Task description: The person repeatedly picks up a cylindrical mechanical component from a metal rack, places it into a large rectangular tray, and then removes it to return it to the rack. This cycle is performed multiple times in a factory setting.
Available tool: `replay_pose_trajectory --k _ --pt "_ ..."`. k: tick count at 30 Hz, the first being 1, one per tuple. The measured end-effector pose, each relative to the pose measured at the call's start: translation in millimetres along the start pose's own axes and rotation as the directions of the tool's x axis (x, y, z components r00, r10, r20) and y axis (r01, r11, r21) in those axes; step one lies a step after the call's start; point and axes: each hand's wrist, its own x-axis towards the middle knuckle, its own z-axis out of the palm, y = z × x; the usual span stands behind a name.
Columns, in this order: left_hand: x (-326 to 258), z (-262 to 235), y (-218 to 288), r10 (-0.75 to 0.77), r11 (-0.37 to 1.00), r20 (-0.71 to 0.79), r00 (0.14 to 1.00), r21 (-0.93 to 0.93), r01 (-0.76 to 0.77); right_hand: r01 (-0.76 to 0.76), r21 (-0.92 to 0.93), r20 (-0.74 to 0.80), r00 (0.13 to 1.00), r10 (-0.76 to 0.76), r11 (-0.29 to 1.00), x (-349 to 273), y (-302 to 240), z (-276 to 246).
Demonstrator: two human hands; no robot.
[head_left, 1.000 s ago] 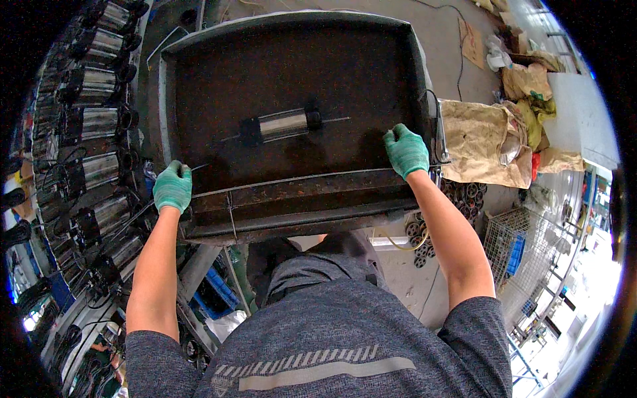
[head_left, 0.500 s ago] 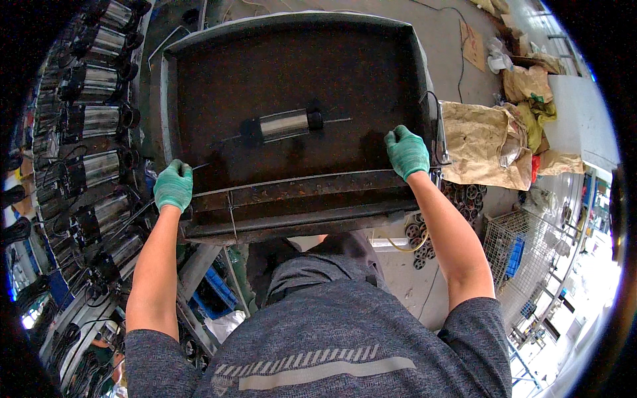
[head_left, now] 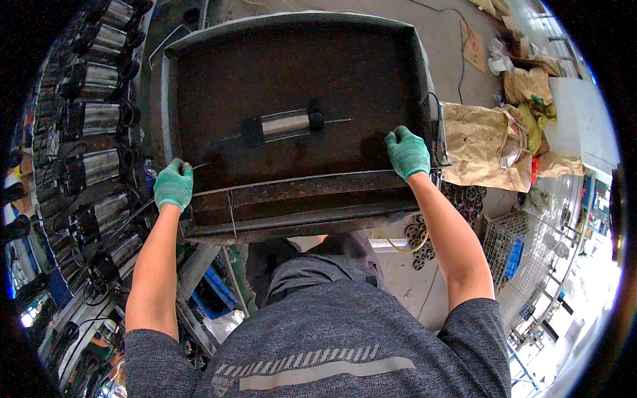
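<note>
Lying inside a dark, rectangular metal tub (head_left: 166,109), a silver cylinder with black ends (head_left: 285,124) is seen between and beyond the two hands, its long axis running left to right, the right end slightly farther from the body; a thin rod (head_left: 337,121) juts from that end. Its body is touched by neither hand, and neither is clearly nearer. The green-gloved left hand (head_left: 174,186) is placed at the tub's left side, fingers curled; whether anything is gripped cannot be told. The green-gloved right hand (head_left: 409,153) is curled at the near right, its hold hidden. Farther left, black-and-silver cylinders (head_left: 101,119) are lined up; at right, creased brown paper (head_left: 481,136) is spread near clustered black rings (head_left: 468,198).
</note>
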Motion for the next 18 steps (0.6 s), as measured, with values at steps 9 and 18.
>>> replay_pose_trajectory --k 9,18 --pt "-2.9 -2.9 4.1 -0.012 1.000 -0.027 1.000 -0.012 0.011 -0.002 -0.013 0.019 1.000 0.002 1.000 1.9 1.2 0.7" --pt "-1.9 -6.9 4.1 -0.029 1.000 0.027 0.999 -0.010 0.029 0.006 -0.003 0.010 1.000 -0.006 1.000 4.2 5.5 5.6"
